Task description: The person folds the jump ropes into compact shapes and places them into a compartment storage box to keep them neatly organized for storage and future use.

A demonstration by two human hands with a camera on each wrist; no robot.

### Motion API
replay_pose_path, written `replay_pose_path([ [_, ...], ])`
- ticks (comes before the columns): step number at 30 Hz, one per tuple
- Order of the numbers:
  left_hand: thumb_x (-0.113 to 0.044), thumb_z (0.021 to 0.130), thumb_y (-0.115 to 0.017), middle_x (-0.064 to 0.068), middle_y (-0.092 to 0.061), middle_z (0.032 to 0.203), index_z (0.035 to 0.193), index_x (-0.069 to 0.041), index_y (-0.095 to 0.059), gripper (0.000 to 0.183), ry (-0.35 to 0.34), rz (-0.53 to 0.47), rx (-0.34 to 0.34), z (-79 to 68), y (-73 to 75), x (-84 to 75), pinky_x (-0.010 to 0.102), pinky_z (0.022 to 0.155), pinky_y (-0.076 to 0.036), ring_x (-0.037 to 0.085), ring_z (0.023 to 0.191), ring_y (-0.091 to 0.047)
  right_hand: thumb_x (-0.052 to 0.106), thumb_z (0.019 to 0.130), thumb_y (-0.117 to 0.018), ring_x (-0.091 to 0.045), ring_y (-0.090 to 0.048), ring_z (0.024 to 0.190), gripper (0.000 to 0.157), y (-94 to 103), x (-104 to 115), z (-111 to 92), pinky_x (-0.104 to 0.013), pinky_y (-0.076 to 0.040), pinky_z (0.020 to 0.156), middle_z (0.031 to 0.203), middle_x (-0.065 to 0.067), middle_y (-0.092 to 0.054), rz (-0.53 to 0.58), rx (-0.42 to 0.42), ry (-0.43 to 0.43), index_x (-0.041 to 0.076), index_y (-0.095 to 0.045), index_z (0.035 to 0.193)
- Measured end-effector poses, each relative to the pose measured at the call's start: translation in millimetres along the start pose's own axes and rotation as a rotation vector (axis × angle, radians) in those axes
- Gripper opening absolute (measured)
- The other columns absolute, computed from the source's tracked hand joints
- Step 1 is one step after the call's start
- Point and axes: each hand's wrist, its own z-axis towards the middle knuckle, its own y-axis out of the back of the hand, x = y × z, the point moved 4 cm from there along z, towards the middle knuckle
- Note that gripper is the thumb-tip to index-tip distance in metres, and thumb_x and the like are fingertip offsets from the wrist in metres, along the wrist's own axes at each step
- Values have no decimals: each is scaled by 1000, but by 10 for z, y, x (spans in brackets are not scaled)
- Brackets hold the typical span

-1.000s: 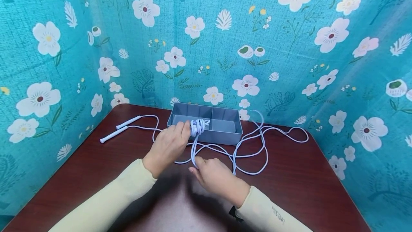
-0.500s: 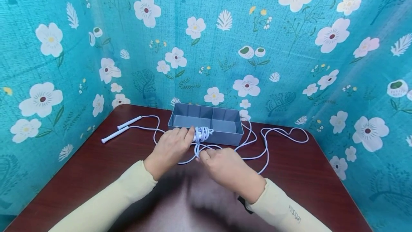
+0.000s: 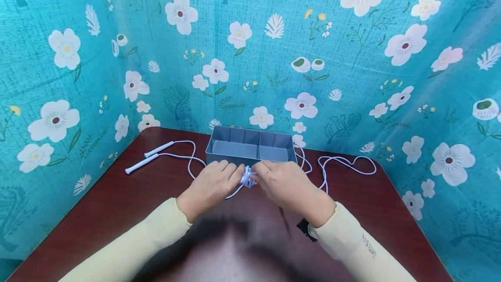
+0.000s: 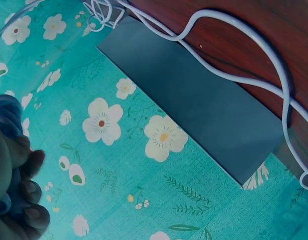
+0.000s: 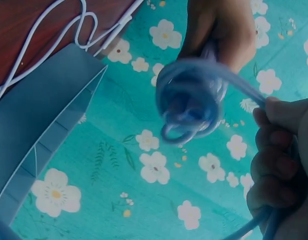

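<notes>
- Two hands meet over the middle of the worktop (image 3: 375,225), between its near edge and the box; we see a wound bundle of pale cord (image 3: 247,177) between them, held up off the surface.
- Left hand (image 3: 213,184): fingers curled round one end of the bundle. What lies inside the fist is hidden from us.
- Right hand (image 3: 287,188): in the right wrist view we find a strand (image 5: 244,89) running taut from the coils to the thumb and forefinger, which pinch it; the other fingers are curled, and cord trails below them.
- At the bundle's free end we note a small loop (image 5: 180,134); the coils look blurred.
- Grey box (image 3: 213,158): near the middle of the worktop's far edge, just beyond the hands. We count two compartments, the left one wider, with a divider (image 3: 260,145) between.
- Two slim white handles (image 3: 141,164) lie side by side near the worktop's left edge, toward the far-left corner; from them a rope (image 3: 176,156) runs rightward until the left hand hides it.
- More cord (image 3: 346,160) lies in a loose loop by the far-right corner. We cannot tell how the lengths join.
</notes>
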Motion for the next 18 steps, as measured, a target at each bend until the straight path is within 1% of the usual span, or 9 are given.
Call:
replay_pose_path([
  [4, -10, 79, -78, 9, -62, 91, 117, -1, -63, 42, -66, -10, -9, 8, 51, -52, 29, 59, -46, 20, 73, -54, 17, 91, -68, -7, -49, 54, 17, -24, -120, -7, -22, -43, 51, 80, 5, -57, 119, 31, -65, 9, -59, 102],
  [7, -10, 84, -73, 9, -63, 95, 117, -2, -62, 35, -88, -7, 11, 17, 94, -60, 31, 64, -48, 21, 77, -55, 16, 93, -66, -5, -51, 63, 19, -57, -211, -23, -21, -45, 58, 91, 6, -58, 247, 51, -116, 13, -59, 110],
  [9, -9, 88, -67, 9, -63, 96, 117, -1, -62, 30, -98, -9, 18, 23, 122, -56, 31, 65, -48, 21, 78, -55, 15, 94, -65, -5, -52, 70, 18, -97, -280, -37, -21, -46, 62, 95, 6, -59, 331, 26, -118, 14, -63, 112],
  [11, -7, 93, -57, 9, -63, 96, 116, -1, -62, 24, -107, 4, 10, 30, 151, -50, 32, 66, -48, 21, 78, -55, 15, 94, -64, -5, -53, 74, 17, -146, -350, -51, -20, -46, 64, 95, 7, -60, 405, -24, -93, 15, -68, 111],
  [13, -6, 97, -46, 9, -62, 95, 116, -1, -61, 25, -109, 13, -10, 36, 175, -48, 32, 66, -47, 22, 77, -54, 15, 95, -63, -6, -53, 76, 14, -200, -416, -62, -20, -45, 65, 93, 7, -61, 460, -83, -63, 14, -72, 106],
  [15, -4, 99, -39, 10, -62, 94, 115, 0, -62, 28, -111, 11, -40, 38, 199, -50, 32, 65, -47, 22, 75, -53, 15, 95, -63, -6, -53, 76, 13, -252, -467, -69, -21, -45, 66, 90, 7, -62, 506, -123, -60, 12, -73, 102],
  [16, -5, 100, -37, 10, -62, 93, 115, 0, -62, 29, -116, 18, -54, 39, 211, -55, 32, 65, -47, 22, 75, -53, 14, 94, -63, -6, -53, 76, 13, -279, -486, -71, -22, -45, 66, 89, 7, -63, 527, -137, -64, 12, -74, 101],
  [18, -5, 100, -39, 10, -62, 92, 114, 1, -62, 28, -125, 20, -79, 41, 235, -65, 31, 64, -47, 22, 73, -53, 12, 95, -62, -7, -53, 74, 12, -340, -514, -70, -23, -46, 65, 87, 7, -62, 580, -150, -93, 12, -74, 99],
])
